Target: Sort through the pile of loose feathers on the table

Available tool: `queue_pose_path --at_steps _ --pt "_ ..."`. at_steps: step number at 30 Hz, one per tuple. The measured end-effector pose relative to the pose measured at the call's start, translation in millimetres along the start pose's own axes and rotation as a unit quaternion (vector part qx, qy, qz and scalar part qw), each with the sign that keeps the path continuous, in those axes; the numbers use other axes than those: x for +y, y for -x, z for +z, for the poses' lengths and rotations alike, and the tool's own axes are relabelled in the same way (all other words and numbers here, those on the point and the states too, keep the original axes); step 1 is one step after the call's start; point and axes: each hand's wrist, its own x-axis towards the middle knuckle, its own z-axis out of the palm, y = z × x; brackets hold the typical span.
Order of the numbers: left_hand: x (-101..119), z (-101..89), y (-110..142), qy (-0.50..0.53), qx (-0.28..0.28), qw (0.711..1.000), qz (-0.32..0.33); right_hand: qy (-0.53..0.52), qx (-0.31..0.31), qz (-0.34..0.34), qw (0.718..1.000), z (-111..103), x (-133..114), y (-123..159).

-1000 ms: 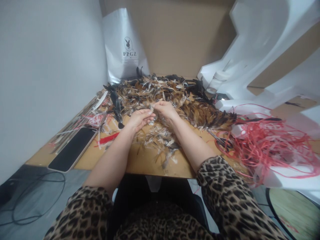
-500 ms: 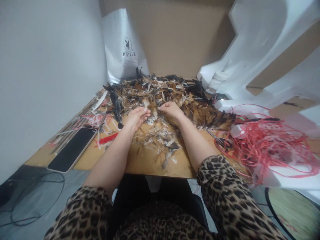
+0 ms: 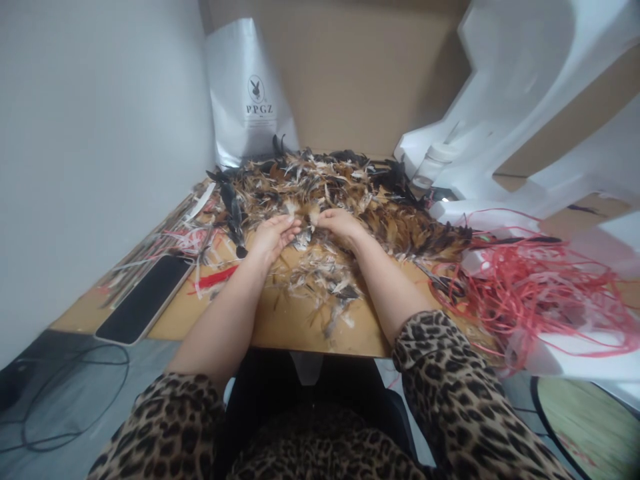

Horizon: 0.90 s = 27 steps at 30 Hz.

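Observation:
My left hand point(image 3: 276, 237) is closed in a pinch, and a pale fluffy feather point(image 3: 291, 208) sticks up at its thumb tip. To its right, a small gap away, my right hand point(image 3: 341, 223) pinches another light feather point(image 3: 314, 215) between thumb and fingertips. Behind both hands spreads a wide heap of brown, black and white feathers point(image 3: 325, 175). Below them on the tabletop lies a loose scatter of whitish down and small feathers point(image 3: 323, 277).
A phone point(image 3: 145, 299) and thin sticks point(image 3: 137, 257) lie on the left, near a red strip point(image 3: 216, 276). A tangle of red ribbon point(image 3: 545, 287) fills the right side. A silver bag point(image 3: 245, 133) stands at the back left, a clear jar point(image 3: 433, 165) at the back right.
My hands were together at the fingertips a second ago. They have since parted slightly, then the right hand moved a little back left, with a pale feather showing at its fingertips.

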Motion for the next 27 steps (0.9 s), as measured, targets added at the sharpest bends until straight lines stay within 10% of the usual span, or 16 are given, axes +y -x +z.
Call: queue_pose_path --at_steps 15,27 --pt "-0.9 4.0 3.8 -0.001 -0.026 1.000 -0.016 -0.190 -0.090 0.026 0.977 4.1 -13.3 4.8" --pt "0.3 2.0 0.8 0.032 -0.008 0.999 0.023 -0.236 0.020 0.000 0.971 7.5 -14.7 0.0"
